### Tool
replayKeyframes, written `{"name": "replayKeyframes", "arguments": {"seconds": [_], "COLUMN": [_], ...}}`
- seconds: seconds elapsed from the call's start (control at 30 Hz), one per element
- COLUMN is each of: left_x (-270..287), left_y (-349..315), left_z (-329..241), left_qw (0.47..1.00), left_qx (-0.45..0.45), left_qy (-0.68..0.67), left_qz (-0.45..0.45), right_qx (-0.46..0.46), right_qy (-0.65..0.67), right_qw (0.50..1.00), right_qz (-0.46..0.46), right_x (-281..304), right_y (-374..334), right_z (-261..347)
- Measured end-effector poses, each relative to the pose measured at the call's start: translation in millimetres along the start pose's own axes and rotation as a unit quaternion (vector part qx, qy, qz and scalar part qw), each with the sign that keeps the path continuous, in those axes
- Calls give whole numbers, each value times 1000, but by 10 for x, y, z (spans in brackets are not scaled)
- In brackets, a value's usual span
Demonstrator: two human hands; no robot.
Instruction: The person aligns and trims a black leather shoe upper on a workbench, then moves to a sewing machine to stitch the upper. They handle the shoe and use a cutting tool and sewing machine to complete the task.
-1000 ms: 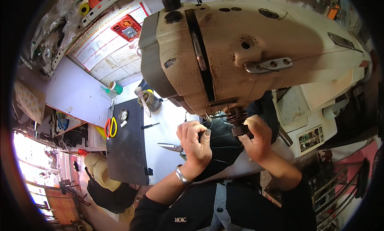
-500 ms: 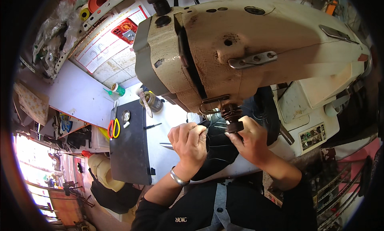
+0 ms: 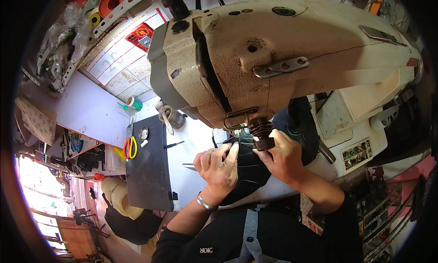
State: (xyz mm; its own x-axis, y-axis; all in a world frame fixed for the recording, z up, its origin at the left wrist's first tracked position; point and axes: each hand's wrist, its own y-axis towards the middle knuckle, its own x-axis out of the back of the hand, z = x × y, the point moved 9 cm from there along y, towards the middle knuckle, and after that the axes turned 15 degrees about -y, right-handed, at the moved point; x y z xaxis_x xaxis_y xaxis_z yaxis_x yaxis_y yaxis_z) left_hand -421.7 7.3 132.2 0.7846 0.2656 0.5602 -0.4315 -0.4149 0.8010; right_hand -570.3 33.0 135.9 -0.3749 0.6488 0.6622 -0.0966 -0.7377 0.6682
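A large beige sewing machine (image 3: 285, 44) stands over my hands, its head hiding part of the stitching area. Black fabric (image 3: 248, 172) lies beneath it and bunches up on the right side. My left hand (image 3: 216, 167), a silver bangle at its wrist, is closed just left of the needle area; a bit of red and black shows between its fingers, too small to name. On the other side my right hand (image 3: 284, 159) pinches a thin metal tool (image 3: 247, 144) like tweezers, pointing left. The machine's dark knob (image 3: 263, 142) partly covers those fingertips.
On the left, a black board (image 3: 148, 172) carries scissors (image 3: 130, 147) with red and yellow handles and a small round dish (image 3: 143, 133). Behind it stand a glass jar (image 3: 174, 118) and a green-white container (image 3: 133, 103). A dark slim tool (image 3: 174, 145) lies on the white table.
My left hand's fingers have opened slightly from a tighter fist, revealing a red bit. My right hand has shifted a little left. The machine appears slightly farther left in view.
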Motion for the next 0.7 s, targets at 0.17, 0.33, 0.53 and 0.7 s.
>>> {"name": "replayKeyframes", "arguments": {"seconds": [0.17, 0.33, 0.53, 0.7], "left_x": [-3, 10, 9, 12], "left_y": [-9, 3, 14, 14], "left_z": [-4, -14, -8, -7], "left_qw": [1000, 1000, 1000, 1000], "left_qx": [-6, -13, -11, -12], "left_qy": [5, -13, -21, -23], "left_qz": [3, -9, -15, -14], "right_qx": [4, 3, 1, 15], "right_qy": [0, 15, 20, 8], "right_qw": [1000, 1000, 1000, 1000], "right_qz": [9, 1, 4, -1], "right_x": [-25, -24, -12, -30], "right_y": [-5, -3, -14, -1], "right_z": [-15, -26, -39, -13]}}
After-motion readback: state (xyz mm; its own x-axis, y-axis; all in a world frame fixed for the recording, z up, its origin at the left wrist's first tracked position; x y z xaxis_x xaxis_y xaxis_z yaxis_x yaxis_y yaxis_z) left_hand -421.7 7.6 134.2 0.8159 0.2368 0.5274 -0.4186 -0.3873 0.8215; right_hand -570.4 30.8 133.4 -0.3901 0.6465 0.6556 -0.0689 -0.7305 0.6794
